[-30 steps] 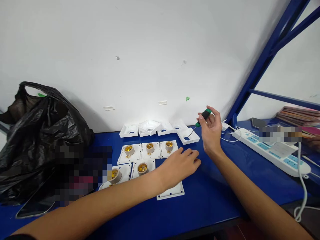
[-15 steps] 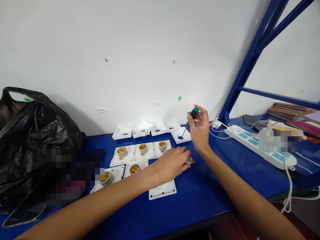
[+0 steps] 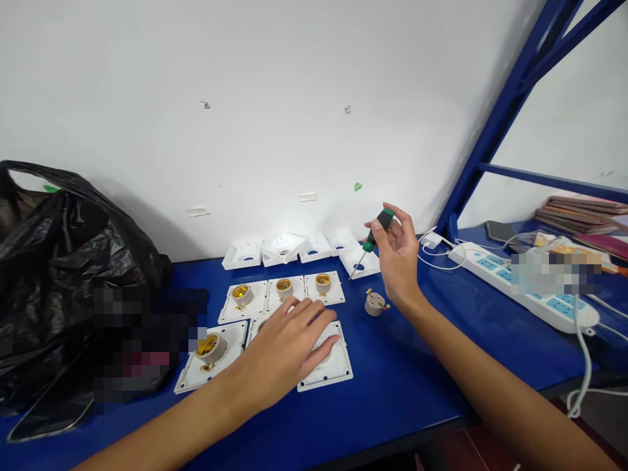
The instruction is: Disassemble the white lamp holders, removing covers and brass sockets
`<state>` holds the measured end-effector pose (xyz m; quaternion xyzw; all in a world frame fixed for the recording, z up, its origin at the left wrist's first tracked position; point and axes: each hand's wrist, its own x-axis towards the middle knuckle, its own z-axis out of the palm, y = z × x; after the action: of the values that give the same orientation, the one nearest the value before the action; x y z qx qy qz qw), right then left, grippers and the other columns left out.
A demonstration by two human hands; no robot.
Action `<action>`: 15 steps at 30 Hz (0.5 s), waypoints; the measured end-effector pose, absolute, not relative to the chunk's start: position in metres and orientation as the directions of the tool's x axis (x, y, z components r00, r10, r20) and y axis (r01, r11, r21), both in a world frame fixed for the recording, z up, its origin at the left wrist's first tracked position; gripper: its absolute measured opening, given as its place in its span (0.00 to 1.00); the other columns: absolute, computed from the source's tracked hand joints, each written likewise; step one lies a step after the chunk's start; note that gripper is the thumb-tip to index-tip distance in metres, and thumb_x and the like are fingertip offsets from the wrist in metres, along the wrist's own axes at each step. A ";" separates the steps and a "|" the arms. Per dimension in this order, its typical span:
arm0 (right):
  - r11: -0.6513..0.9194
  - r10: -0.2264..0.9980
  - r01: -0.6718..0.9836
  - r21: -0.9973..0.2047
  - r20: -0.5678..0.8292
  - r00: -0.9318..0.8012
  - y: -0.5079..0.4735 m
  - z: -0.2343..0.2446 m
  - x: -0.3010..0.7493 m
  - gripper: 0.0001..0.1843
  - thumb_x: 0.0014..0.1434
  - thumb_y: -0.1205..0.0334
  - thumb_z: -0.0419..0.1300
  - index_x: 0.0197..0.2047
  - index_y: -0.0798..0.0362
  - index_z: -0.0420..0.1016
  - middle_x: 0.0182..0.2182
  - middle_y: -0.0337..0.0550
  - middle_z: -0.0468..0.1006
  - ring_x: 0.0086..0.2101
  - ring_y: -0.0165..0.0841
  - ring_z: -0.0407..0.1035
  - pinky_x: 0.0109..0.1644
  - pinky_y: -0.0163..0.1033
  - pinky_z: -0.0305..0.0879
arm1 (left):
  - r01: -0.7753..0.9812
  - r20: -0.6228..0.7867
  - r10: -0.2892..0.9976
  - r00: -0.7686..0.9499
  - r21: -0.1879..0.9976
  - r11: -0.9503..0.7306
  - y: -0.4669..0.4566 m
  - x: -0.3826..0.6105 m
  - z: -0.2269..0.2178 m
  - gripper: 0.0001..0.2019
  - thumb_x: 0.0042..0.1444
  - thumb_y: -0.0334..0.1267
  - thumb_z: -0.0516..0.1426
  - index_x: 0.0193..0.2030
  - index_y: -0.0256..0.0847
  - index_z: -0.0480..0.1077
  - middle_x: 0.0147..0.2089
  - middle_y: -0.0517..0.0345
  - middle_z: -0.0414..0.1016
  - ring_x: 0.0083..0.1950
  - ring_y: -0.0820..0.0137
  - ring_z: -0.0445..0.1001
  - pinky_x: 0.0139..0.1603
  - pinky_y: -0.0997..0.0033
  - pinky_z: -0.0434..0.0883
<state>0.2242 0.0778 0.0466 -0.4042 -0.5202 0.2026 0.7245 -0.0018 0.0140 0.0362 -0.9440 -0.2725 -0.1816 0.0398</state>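
Observation:
My right hand (image 3: 398, 261) is raised over the blue table (image 3: 402, 386), pinching a green-and-black screwdriver (image 3: 375, 237) whose tip points down at a white cover (image 3: 366, 263). My left hand (image 3: 284, 347) lies with fingers spread on a white square plate (image 3: 333, 370), holding nothing. A loose lamp socket (image 3: 375, 303) rests on the table between my hands. Several white plates with brass sockets (image 3: 284, 289) lie in rows just beyond my left hand.
A black plastic bag (image 3: 63, 261) fills the left side. Empty white covers (image 3: 282, 248) line the wall. A white power strip (image 3: 534, 288) with cables lies at right, beside a blue frame post (image 3: 495, 124) and stacked books (image 3: 583, 212).
My left hand set the loose socket down on the table and drew back left onto the white plate. My right hand with the screwdriver stayed raised.

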 end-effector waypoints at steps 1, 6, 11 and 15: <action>0.582 0.732 0.132 -0.802 0.588 0.345 0.074 0.046 0.220 0.19 0.68 0.52 0.60 0.61 0.42 0.67 0.40 0.42 0.77 0.42 0.38 0.76 0.43 0.44 0.75 | 0.516 0.385 0.468 0.796 -0.026 -0.856 0.008 -0.008 0.032 0.11 0.75 0.41 0.51 0.52 0.39 0.72 0.46 0.51 0.79 0.48 0.58 0.79 0.56 0.49 0.71; 0.580 0.756 0.280 -0.765 0.633 0.163 0.055 0.035 0.199 0.18 0.68 0.54 0.63 0.59 0.43 0.70 0.43 0.42 0.77 0.42 0.38 0.76 0.44 0.47 0.76 | 0.512 0.463 0.404 0.789 -0.131 -0.849 0.000 -0.025 0.019 0.13 0.73 0.44 0.53 0.50 0.37 0.73 0.44 0.50 0.78 0.47 0.55 0.78 0.56 0.48 0.68; 0.594 0.764 0.318 -0.739 0.642 0.062 0.043 0.030 0.190 0.20 0.67 0.56 0.66 0.60 0.41 0.71 0.43 0.41 0.79 0.42 0.38 0.77 0.41 0.46 0.76 | 0.573 0.410 0.487 0.771 -0.114 -0.812 0.016 -0.042 0.027 0.20 0.75 0.51 0.50 0.55 0.36 0.72 0.49 0.46 0.77 0.51 0.54 0.77 0.55 0.52 0.68; 0.549 0.823 0.187 -0.815 0.566 0.051 0.035 0.031 0.185 0.19 0.66 0.57 0.67 0.58 0.42 0.71 0.40 0.40 0.81 0.38 0.36 0.78 0.35 0.42 0.76 | 0.584 0.328 0.520 0.789 -0.135 -0.801 0.030 -0.055 0.022 0.31 0.71 0.65 0.47 0.56 0.37 0.71 0.52 0.44 0.78 0.52 0.53 0.77 0.55 0.52 0.67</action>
<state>0.1845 0.0352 0.0312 -0.3962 -0.6370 0.2618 0.6072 -0.0555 0.0299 0.0224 -0.9387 -0.2939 -0.1387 0.1151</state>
